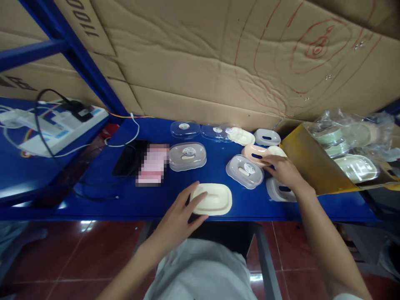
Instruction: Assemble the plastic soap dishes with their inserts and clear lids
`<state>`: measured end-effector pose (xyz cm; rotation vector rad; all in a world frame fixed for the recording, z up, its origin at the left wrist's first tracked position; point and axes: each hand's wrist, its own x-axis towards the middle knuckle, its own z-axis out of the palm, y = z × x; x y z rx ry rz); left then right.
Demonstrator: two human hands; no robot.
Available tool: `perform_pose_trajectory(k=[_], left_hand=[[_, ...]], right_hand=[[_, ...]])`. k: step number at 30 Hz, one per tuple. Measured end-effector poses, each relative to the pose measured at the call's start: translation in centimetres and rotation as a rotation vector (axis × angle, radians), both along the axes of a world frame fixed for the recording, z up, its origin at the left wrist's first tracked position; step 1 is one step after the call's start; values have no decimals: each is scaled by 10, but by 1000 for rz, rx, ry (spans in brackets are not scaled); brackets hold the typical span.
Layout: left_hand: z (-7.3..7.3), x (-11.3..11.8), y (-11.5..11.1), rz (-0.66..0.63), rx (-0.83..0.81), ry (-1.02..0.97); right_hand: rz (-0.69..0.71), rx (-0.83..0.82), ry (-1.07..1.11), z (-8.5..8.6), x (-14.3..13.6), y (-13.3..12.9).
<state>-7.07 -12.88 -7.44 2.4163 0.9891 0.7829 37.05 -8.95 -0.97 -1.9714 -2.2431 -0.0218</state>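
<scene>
Left hand (179,210): thumb and fingers closed around the near-left end of the cream dish (217,200), so most of it sticks out right of my fingertips. Only one end held, right by the front edge of the blue table (250,206). If that grip slips, I'd expect it to tip or go over the edge toward me.

Right hand (283,168): fingertips at the right edge of the peach dish (252,153). Can't tell if they're pinching it or just touching; thumb contact is hidden.

Tight spot, IMO. Clear-covered dish (240,177) sits just left of and nearer than my right fingertips, crowding the peach one. Dragging instead of lifting could shove it, maybe knock its cover off. Grey dish (275,191) is below my right palm; a low wrist could bump it. Yellow box (303,166) is just right of that hand: swing wide and knuckles catch its wall.
</scene>
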Motion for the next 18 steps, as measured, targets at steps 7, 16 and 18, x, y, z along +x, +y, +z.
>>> perform_pose_trajectory(k=[7, 16, 18], left_hand=[[3, 4, 3, 68, -168, -10], [-2, -12, 7, -36, -20, -20], [-3, -13, 8, -56, 4, 7]], right_hand=[[-20, 341, 77, 19, -66, -47], [448, 214, 153, -25, -185, -109], [458, 211, 158, -32, -186, -106]])
